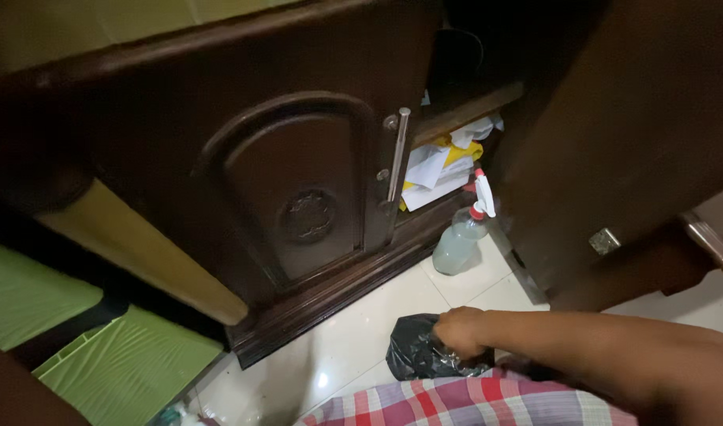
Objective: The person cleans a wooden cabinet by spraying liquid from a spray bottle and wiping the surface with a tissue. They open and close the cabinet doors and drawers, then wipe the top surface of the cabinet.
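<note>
Right hand [458,331], fingers clenched on the black plastic bag [420,353] resting on the floor [353,339] at 7 o'clock from the spray bottle [462,237]; grasp step, lift apparently next; left hand unseen.

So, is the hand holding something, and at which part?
The right hand grips the black plastic bag at its gathered top, low over the white floor tiles.

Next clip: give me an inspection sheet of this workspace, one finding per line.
Surface: white tiled floor, glossy.
Job's things: black plastic bag on the floor.
Clutter: spray bottle by the open cabinet; papers inside.
Grippers: right hand grips the bag; left hand not in view.
Cables: nothing seen.
Surroundings: dark wooden cabinet, one door open; green cushions at left; checked cloth below.
</note>
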